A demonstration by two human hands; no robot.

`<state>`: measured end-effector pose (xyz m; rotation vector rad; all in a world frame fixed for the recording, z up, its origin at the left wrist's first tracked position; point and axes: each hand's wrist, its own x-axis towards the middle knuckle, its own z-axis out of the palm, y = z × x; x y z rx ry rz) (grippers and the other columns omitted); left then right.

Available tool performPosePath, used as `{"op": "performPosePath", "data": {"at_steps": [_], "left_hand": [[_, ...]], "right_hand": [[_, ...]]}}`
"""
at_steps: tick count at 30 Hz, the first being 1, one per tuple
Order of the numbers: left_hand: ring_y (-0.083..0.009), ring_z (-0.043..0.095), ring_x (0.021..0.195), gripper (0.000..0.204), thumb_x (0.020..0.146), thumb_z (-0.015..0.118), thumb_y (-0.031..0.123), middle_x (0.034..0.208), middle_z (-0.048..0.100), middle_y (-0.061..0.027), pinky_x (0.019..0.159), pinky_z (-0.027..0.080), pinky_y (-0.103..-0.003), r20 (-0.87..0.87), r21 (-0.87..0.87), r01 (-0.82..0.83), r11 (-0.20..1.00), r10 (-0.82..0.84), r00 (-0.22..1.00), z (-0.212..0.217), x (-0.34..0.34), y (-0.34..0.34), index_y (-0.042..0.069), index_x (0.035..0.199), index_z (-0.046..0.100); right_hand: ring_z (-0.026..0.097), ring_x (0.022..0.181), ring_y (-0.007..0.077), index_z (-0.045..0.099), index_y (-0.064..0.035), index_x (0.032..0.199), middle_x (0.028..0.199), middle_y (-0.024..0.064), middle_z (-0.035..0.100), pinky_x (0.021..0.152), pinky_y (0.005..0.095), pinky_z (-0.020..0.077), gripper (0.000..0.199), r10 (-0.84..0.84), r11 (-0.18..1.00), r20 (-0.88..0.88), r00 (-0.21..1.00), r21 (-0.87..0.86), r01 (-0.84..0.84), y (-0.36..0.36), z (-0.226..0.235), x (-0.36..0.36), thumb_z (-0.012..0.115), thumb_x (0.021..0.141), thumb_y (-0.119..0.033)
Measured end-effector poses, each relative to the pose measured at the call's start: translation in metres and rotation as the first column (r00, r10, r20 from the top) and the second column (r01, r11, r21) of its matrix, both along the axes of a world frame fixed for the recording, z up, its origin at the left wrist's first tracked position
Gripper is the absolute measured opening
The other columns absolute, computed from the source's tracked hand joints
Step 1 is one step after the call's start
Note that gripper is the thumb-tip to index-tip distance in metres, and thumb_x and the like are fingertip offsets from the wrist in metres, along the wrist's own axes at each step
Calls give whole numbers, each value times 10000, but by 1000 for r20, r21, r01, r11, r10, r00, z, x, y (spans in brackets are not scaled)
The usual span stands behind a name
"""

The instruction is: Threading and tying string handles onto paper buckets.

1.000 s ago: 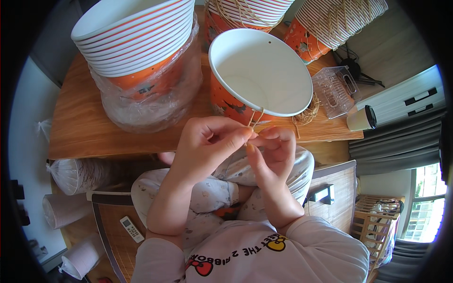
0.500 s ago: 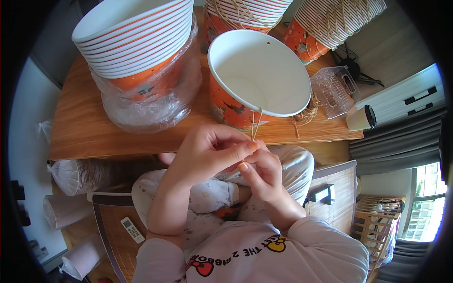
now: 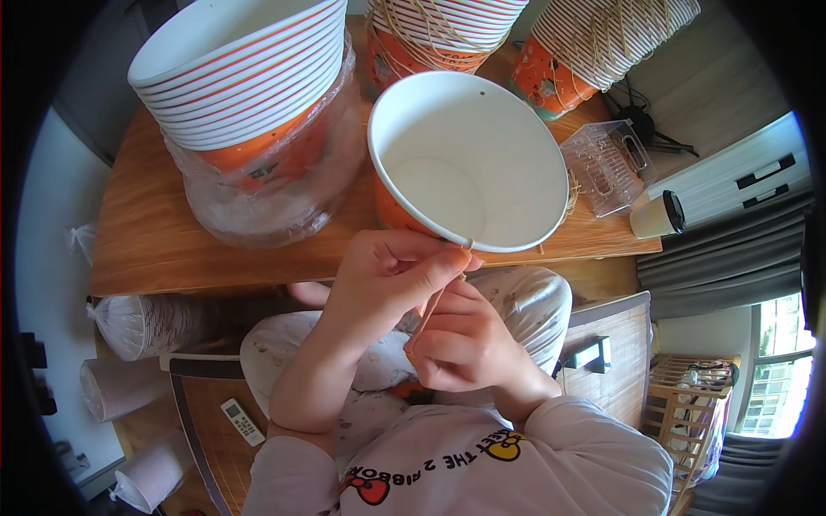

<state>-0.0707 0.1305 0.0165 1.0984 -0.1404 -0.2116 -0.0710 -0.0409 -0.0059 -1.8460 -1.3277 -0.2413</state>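
A large paper bucket (image 3: 512, 163), white inside and orange outside, leans toward me at the table's front edge. A thin tan twine (image 3: 436, 303) passes over its near rim. My left hand (image 3: 379, 279) pinches the twine between thumb and fingers right at the rim. Lower and to the right, my right hand (image 3: 469, 335) is closed on the twine's trailing end, which runs down between both hands. The bucket's near outer side is partly hidden by my left hand.
On the wooden table (image 3: 138, 254), a bucket stack (image 3: 249, 107) in plastic film stands left. Two stacks (image 3: 447, 60) (image 3: 555, 82) with twine are behind. A clear plastic box (image 3: 607, 163) and lidded cup (image 3: 654, 217) lie right. A remote control (image 3: 243, 421) rests on the seat.
The bucket has tipped and shifted toward me, its rim now at my left fingers. My right hand has moved down and closed, drawing the twine out longer.
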Motion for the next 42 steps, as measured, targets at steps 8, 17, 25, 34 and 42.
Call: {"op": "performPosePath", "data": {"at_steps": [8,17,25,34,42], "left_hand": [[-2,484,572,198,916,706,163,871,734,-61,488,380,-175,56,-69,-102,992,106,993,-2,-8,2,-21,984,733],[-46,525,503,129,892,680,101,731,676,-61,465,401,-203,127,-145,-182,973,201,971,15,-23,28,-15,836,681],[-93,615,550,141,863,695,104,729,687,-96,483,428,-205,82,-35,-70,997,73,994,28,-40,47,-29,818,692],[-89,638,609,194,863,701,164,779,702,-117,515,439,-198,67,2,-2,1000,2,998,25,-41,66,-30,862,697],[-66,351,486,398,960,595,375,643,473,-31,445,240,-237,540,-106,-423,900,410,736,20,-37,49,-16,922,534]], "right_hand": [[521,597,267,595,-72,820,652,42,533,643,387,413,131,290,953,-333,897,12,-303,-15,30,-3,709,843,-134],[419,512,162,575,-39,804,600,20,540,570,341,352,299,265,841,-132,955,516,-161,-91,69,27,599,982,-279],[538,757,153,526,-52,780,1061,223,654,714,282,451,324,20,898,-326,945,422,126,-88,40,82,552,998,-290],[510,700,151,516,-69,754,865,145,619,641,286,398,364,121,928,-282,952,372,-7,-71,42,91,530,1003,-333],[613,794,205,488,-72,653,891,176,667,750,320,470,329,89,952,-506,858,296,75,-70,63,53,574,904,-266]]}}
